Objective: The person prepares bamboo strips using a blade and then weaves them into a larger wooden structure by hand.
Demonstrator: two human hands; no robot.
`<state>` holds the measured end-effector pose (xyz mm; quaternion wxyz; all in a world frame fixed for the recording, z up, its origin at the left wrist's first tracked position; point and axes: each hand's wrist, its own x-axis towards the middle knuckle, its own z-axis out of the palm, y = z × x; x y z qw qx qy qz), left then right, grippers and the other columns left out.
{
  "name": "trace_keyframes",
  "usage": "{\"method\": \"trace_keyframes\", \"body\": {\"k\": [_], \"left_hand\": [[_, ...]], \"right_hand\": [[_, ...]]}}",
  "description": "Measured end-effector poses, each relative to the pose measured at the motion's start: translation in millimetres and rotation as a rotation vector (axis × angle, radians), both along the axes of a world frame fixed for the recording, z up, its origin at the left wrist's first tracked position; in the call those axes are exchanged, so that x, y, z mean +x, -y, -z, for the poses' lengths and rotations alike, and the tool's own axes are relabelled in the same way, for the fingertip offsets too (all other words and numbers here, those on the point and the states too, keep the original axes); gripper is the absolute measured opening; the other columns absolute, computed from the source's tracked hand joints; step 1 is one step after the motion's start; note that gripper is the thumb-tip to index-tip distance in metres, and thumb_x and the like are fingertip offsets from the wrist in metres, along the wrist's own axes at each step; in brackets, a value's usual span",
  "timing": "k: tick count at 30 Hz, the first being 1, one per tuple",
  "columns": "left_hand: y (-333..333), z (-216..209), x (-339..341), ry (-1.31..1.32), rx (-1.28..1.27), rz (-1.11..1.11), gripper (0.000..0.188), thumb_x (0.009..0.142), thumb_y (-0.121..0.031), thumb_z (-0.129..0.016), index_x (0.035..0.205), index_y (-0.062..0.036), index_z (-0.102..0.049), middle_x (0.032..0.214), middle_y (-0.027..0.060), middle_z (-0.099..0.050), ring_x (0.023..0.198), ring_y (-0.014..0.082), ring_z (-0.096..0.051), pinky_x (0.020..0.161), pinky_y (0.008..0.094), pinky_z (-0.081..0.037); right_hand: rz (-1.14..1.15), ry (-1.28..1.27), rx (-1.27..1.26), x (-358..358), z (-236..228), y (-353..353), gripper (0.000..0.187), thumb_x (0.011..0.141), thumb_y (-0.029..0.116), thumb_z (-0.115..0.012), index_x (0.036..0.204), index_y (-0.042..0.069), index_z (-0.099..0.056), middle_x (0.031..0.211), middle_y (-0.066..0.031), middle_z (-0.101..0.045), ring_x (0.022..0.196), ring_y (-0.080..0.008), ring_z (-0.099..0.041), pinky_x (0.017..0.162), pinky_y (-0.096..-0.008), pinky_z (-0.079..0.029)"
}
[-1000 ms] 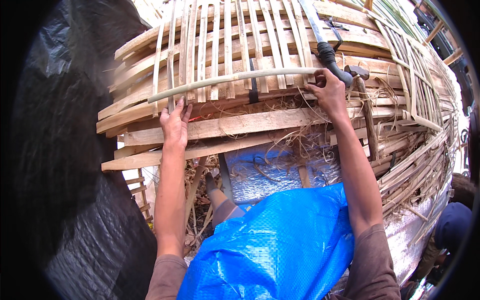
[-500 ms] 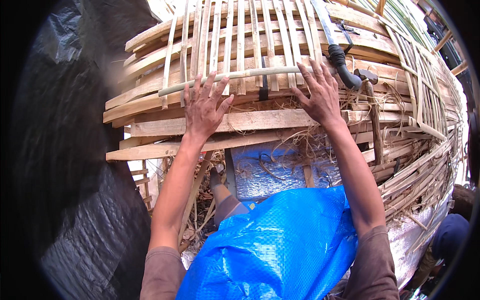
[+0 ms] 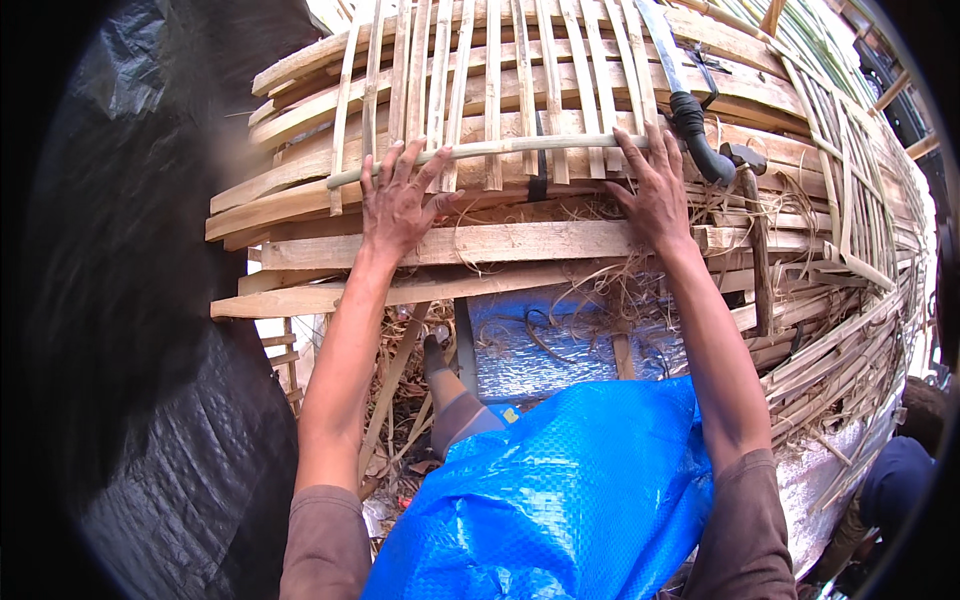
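My left hand [image 3: 397, 200] lies flat with fingers spread on the near edge of a woven mat of bamboo strips [image 3: 500, 80], its fingertips over the pale crosswise strip [image 3: 480, 150]. My right hand [image 3: 655, 190] presses the same crosswise strip further right, fingers apart. Neither hand grips anything. The mat rests on rough wooden planks [image 3: 470, 245]. A long knife with a dark handle [image 3: 695, 135] lies on the strips just right of my right hand.
A blue tarp [image 3: 570, 490] covers my lap. Black plastic sheeting [image 3: 170, 420] hangs at the left. A hammer [image 3: 750, 230] lies at the planks' right end. Loose bamboo strips [image 3: 850, 320] pile up at the right. Another person [image 3: 895, 480] crouches at the lower right.
Both hands moved forward from the planks onto the crosswise strip. My left hand shifted right and its fingers spread. The crosswise strip sits farther up the mat.
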<state>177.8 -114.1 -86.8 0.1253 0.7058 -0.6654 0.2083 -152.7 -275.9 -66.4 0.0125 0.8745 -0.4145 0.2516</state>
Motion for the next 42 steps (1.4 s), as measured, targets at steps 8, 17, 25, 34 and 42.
{"method": "trace_keyframes", "body": {"k": [8, 17, 25, 34, 42], "left_hand": [[9, -16, 22, -0.036, 0.028, 0.044, 0.080, 0.077, -0.079, -0.054, 0.143, -0.0353, -0.046, 0.148, -0.0012, -0.044, 0.140, 0.0256, -0.036, 0.116, 0.0580, -0.019], [15, -13, 24, -0.036, 0.011, 0.038, 0.087, 0.073, -0.082, -0.059, 0.143, -0.0317, -0.047, 0.147, -0.0001, -0.046, 0.138, 0.0274, -0.036, 0.112, 0.0562, -0.024], [27, -14, 21, -0.078, 0.010, 0.013, 0.087, 0.071, -0.082, -0.061, 0.140, -0.0307, -0.049, 0.147, 0.0006, -0.044, 0.139, 0.0284, -0.035, 0.109, 0.0570, -0.026], [38, -22, 18, -0.127, 0.034, -0.027, 0.088, 0.071, -0.085, -0.057, 0.138, -0.0280, -0.052, 0.147, 0.0031, -0.043, 0.140, 0.0281, -0.032, 0.111, 0.0584, -0.021], [39, -20, 20, -0.151, 0.036, -0.039, 0.092, 0.067, -0.088, -0.058, 0.136, -0.0282, -0.052, 0.145, 0.0015, -0.045, 0.139, 0.0248, -0.033, 0.112, 0.0562, -0.020]], "right_hand": [[-0.114, 0.072, 0.094, 1, -14, 19, 0.072, 0.068, 0.020, -0.086, 0.135, 0.020, -0.059, 0.144, -0.0217, -0.047, 0.136, -0.0389, -0.042, 0.113, -0.0454, -0.039], [-0.284, 0.063, 0.191, -12, -26, 52, 0.075, 0.067, 0.025, -0.086, 0.136, 0.021, -0.058, 0.142, -0.0190, -0.050, 0.132, -0.0364, -0.047, 0.109, -0.0431, -0.042], [-0.302, 0.030, 0.206, -22, -27, 63, 0.059, 0.081, 0.025, -0.078, 0.136, 0.021, -0.058, 0.142, -0.0191, -0.050, 0.135, -0.0366, -0.044, 0.110, -0.0434, -0.041], [-0.248, 0.060, 0.037, -18, -14, 61, 0.044, 0.092, 0.022, -0.067, 0.135, 0.014, -0.058, 0.140, -0.0218, -0.051, 0.135, -0.0390, -0.043, 0.111, -0.0438, -0.038], [-0.270, -0.007, -0.085, -21, -11, 59, 0.041, 0.094, 0.018, -0.062, 0.135, 0.012, -0.058, 0.139, -0.0215, -0.053, 0.135, -0.0383, -0.045, 0.112, -0.0446, -0.039]]}}
